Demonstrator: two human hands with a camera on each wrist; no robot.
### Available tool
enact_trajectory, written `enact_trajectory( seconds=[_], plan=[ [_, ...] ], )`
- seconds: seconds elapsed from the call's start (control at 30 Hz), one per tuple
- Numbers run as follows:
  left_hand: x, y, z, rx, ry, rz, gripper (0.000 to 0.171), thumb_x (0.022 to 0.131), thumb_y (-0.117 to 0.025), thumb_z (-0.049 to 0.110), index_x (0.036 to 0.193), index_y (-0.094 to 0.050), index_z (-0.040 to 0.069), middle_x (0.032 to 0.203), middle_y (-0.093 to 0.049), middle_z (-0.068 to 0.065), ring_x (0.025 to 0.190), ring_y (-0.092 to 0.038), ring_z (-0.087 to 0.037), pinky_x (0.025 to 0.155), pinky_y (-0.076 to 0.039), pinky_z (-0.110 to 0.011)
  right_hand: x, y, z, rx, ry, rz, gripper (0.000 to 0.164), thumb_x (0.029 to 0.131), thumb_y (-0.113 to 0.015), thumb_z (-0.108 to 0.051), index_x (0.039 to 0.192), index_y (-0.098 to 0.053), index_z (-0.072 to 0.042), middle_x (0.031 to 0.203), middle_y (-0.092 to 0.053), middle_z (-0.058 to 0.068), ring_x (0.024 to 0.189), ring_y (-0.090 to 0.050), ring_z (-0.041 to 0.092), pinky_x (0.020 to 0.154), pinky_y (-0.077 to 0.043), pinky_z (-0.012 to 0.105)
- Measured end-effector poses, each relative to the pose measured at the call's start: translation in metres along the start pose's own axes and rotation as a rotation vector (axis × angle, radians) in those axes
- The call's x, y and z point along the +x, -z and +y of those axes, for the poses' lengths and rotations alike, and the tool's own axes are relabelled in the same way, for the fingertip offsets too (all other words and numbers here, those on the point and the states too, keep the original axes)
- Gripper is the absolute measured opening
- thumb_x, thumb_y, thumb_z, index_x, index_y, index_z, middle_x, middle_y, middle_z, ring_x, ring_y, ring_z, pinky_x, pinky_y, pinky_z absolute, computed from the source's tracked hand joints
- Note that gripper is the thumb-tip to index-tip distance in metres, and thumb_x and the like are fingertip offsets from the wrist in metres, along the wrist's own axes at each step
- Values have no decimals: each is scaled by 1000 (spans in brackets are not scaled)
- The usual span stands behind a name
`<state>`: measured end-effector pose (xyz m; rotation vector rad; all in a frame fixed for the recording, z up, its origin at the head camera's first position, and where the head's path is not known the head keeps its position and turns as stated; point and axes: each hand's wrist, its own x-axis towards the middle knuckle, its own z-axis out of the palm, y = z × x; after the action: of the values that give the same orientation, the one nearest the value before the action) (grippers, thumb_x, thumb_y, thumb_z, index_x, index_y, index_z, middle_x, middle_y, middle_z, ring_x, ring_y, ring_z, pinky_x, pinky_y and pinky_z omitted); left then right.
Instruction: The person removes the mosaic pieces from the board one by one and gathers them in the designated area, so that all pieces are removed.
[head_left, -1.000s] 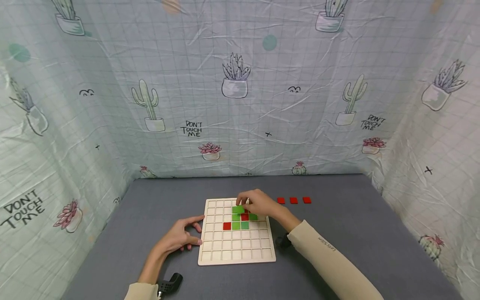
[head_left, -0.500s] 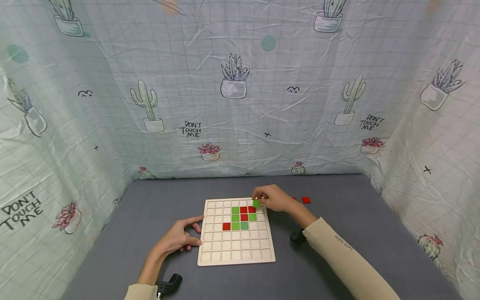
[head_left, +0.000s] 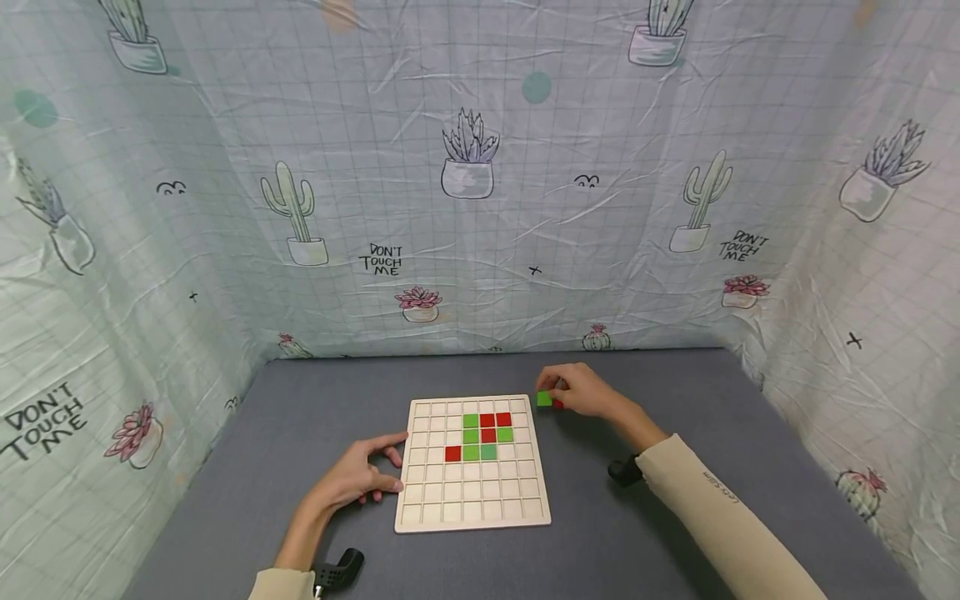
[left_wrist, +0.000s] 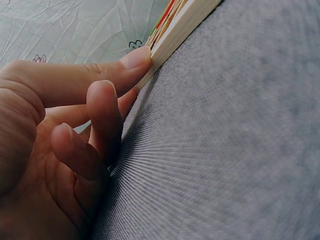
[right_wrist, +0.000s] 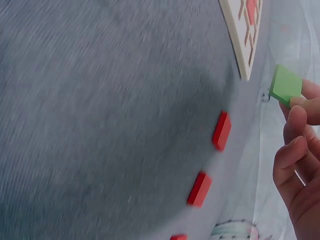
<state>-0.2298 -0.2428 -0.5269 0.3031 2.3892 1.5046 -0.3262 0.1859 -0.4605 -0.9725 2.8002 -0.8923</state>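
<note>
A square wooden grid board (head_left: 442, 508) lies on the table, with several green and red square tiles in its cells. One red tile (head_left: 453, 453) sits at the left end of the group, beside a green tile (head_left: 471, 452). My left hand (head_left: 352, 475) rests at the board's left edge, thumb and forefinger touching its side, other fingers loosely bent. Just beyond the board's upper right corner, my right hand (head_left: 581, 390) pinches a green tile (right_wrist: 286, 85) between thumb and fingers, raised above the table.
Three loose red tiles lie in a row on the grey table right of the board, as the right wrist view shows: a near tile (right_wrist: 222, 131), a middle tile (right_wrist: 199, 189) and one cut by the frame. In the head view my hand mostly hides them. A printed curtain (head_left: 465, 250) surrounds the table.
My right hand has moved right, off the board to beside it, carrying the green tile. Two red tiles on the board have come into view. My left hand has stayed put.
</note>
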Motion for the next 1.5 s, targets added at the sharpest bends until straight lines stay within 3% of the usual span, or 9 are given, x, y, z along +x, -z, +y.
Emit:
enact_trajectory(
  seconds=[0.23, 0.47, 0.57, 0.87, 1.2, 1.5],
  plan=[
    [0, 0, 0, 2, -5, -2, 85, 78, -88, 10, 154, -49, 10, 109, -60, -13, 50, -56, -13, 40, -36, -26, -13, 12, 15, 5, -39, 4, 19, 98, -62, 2, 113, -73, -4, 108, -73, 15, 62, -59, 8, 59, -51, 27],
    [0, 0, 0, 7, -2, 0, 85, 79, -87, 9, 154, -49, 10, 108, -60, -13, 50, -55, -13, 40, -36, -26, -22, 20, 33, -27, -52, 39, 19, 96, -64, 2, 110, -74, -6, 104, -74, 13, 72, -62, 11, 64, -50, 28],
    [-1, 1, 0, 2, 0, 1, 85, 79, -87, 8, 155, -49, 10, 109, -60, -13, 50, -55, -13, 40, -36, -26, -27, 24, 40, -8, -76, 52, 20, 97, -62, 3, 112, -74, -5, 106, -74, 15, 69, -63, 14, 62, -51, 29],
    [0, 0, -1, 0, 0, -1, 85, 79, -87, 8, 154, -49, 10, 108, -59, -13, 50, -55, -14, 41, -37, -26, -40, 38, 57, -44, -104, 85, 19, 97, -64, 1, 112, -74, -6, 109, -74, 14, 92, -69, 25, 77, -55, 39],
    [0, 0, 0, -5, 10, 7, 85, 78, -87, 7, 154, -50, 12, 108, -59, -13, 50, -55, -13, 41, -36, -26, -52, 46, 69, -13, -140, 76, 21, 99, -62, 1, 116, -72, -3, 112, -72, 18, 90, -69, 24, 69, -55, 32],
    [-1, -1, 2, -9, 18, 6, 85, 77, -87, 7, 154, -50, 12, 108, -59, -13, 50, -55, -13, 41, -35, -25, -58, 52, 76, 29, -189, 67, 20, 99, -61, 1, 117, -71, -2, 112, -70, 21, 86, -71, 25, 66, -58, 33]
  ],
)
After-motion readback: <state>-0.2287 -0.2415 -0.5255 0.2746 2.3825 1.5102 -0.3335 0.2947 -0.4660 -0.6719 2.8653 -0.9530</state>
